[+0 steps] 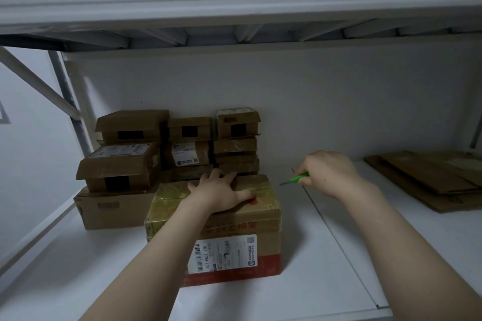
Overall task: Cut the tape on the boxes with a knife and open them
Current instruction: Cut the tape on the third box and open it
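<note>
A taped cardboard box (263, 219) with a white shipping label and a red bottom band stands on the white shelf in front of me. My left hand (220, 193) lies flat on its top, fingers spread over the yellowish tape. My right hand (331, 172) hovers to the right of the box, gripping a green-handled knife (296, 179). The blade points left toward the box's top right corner and is apart from it.
Several smaller cardboard boxes (180, 146) are stacked against the back wall, some with flaps up. A bigger box (109, 210) sits at the left. Flattened cardboard (427, 177) lies at the right. The upper shelf (234, 31) hangs low overhead, and a metal post (67, 101) stands at the left.
</note>
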